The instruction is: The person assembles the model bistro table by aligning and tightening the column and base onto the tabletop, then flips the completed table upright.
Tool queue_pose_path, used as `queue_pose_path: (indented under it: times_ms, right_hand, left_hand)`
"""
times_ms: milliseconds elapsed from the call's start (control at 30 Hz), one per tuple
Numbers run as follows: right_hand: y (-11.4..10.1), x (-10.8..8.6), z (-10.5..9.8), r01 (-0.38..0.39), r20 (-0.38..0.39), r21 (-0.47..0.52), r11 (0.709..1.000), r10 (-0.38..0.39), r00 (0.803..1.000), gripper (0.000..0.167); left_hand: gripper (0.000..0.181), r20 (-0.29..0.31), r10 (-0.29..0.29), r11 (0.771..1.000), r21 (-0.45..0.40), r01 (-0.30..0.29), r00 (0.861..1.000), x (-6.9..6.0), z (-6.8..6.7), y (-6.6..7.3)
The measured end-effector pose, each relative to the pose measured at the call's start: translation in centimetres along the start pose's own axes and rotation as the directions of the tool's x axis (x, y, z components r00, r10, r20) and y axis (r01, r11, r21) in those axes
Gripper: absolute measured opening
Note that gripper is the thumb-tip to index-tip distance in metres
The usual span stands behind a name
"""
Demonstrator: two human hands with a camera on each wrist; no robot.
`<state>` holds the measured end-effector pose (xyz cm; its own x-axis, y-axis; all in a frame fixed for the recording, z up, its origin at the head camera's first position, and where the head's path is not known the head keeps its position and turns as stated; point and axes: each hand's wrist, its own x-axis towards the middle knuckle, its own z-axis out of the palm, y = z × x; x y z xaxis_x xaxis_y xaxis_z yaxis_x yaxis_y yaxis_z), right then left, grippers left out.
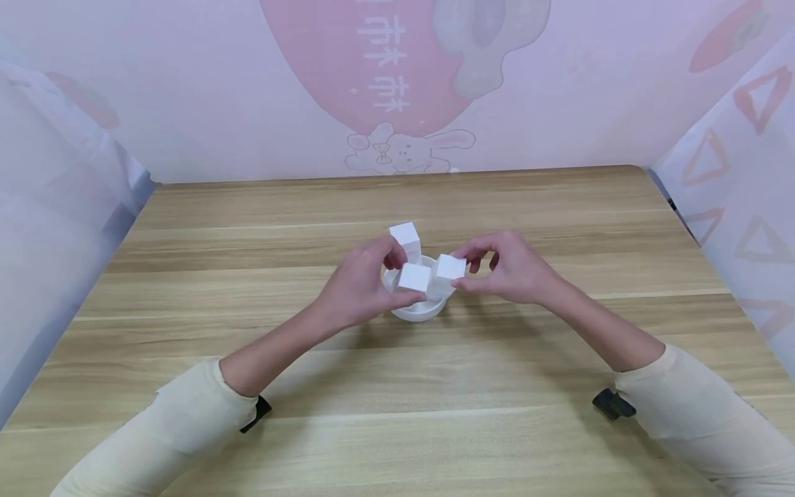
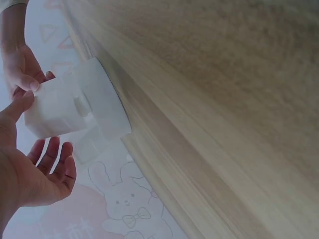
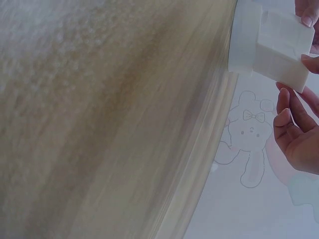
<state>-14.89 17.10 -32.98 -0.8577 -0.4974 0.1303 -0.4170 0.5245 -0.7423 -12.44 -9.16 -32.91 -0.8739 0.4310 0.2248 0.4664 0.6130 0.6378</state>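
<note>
In the head view a round white dish (image 1: 417, 317) stands on the table with three white rectangular blocks upright in it. My left hand (image 1: 363, 284) pinches the top of the front block (image 1: 414, 277) between thumb and fingers. On the other side, my right hand (image 1: 514, 270) pinches the right block (image 1: 450, 268) by its upper edges. The back block (image 1: 406, 239) leans slightly and nobody touches it. From the left wrist the dish (image 2: 102, 92) shows side-on. The right wrist view shows my right fingertips (image 3: 284, 92) against a block (image 3: 281, 67). The block bottoms are hidden.
The wood-grain table (image 1: 397, 428) extends all around the dish. Behind it rises a pale printed backdrop (image 1: 217, 96), with pale side sheets at left and right. Both forearms wear cream sleeves (image 1: 180, 414) with a black wrist device showing.
</note>
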Motion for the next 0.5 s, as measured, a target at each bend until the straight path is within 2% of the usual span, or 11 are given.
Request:
queue_pose_path:
  times_ms: [133, 267, 400, 500]
  right_hand:
    - [0.0, 0.0, 0.0, -0.002, 0.000, 0.006, 1.000, 0.002, 1.000, 0.028]
    - [0.1, 0.0, 0.0, -0.001, -0.001, 0.010, 1.000, 0.001, 1.000, 0.028]
    - [0.1, 0.0, 0.0, -0.006, 0.003, 0.005, 1.000, 0.006, 1.000, 0.028]
    - [0.2, 0.1, 0.0, -0.004, 0.003, 0.005, 1.000, 0.004, 1.000, 0.028]
  left_hand:
    - [0.048, -0.004, 0.006, 1.000, 0.026, -0.006, 1.000, 0.0, 0.0, 0.2]
    - [0.043, 0.033, 0.051, 0.999, 0.003, -0.052, 0.998, -0.3, -0.3, 0.0]
    - [0.039, 0.103, 0.111, 0.991, -0.086, -0.102, 0.989, -0.4, -0.8, -0.5]
    - [0.037, 0.149, 0.133, 0.981, -0.163, -0.108, 0.980, -0.4, -1.2, -0.9]
